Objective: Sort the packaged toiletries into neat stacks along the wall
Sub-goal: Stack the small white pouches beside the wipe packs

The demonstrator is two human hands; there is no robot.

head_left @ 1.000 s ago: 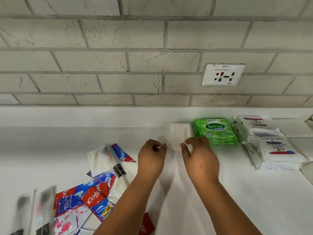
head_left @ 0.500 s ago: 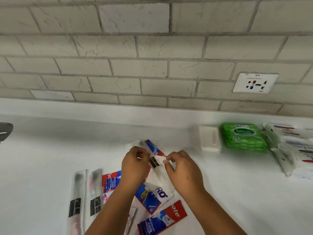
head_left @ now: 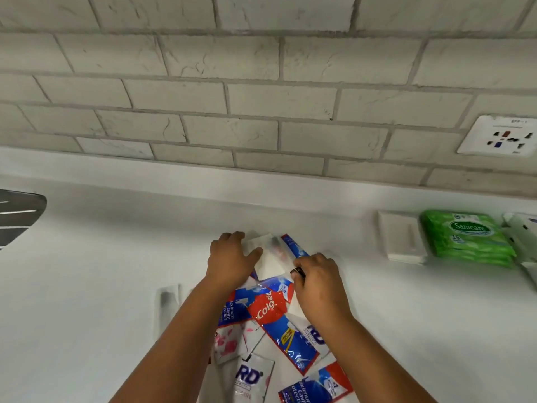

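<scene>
White counter (head_left: pixel 87 286): both hands (head_left: pixel 229 261) (head_left: pixel 318 276) grip one clear sachet (head_left: pixel 273 254).

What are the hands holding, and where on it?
Both hands grip one clear packet at the top of the pile: the left hand at its far left corner, the right hand pinching its near right edge.

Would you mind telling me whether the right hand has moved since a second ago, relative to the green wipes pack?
Yes. The right hand has pulled leftward away from the green wipes pack, and now grips a clear packet over the loose pile.
</scene>
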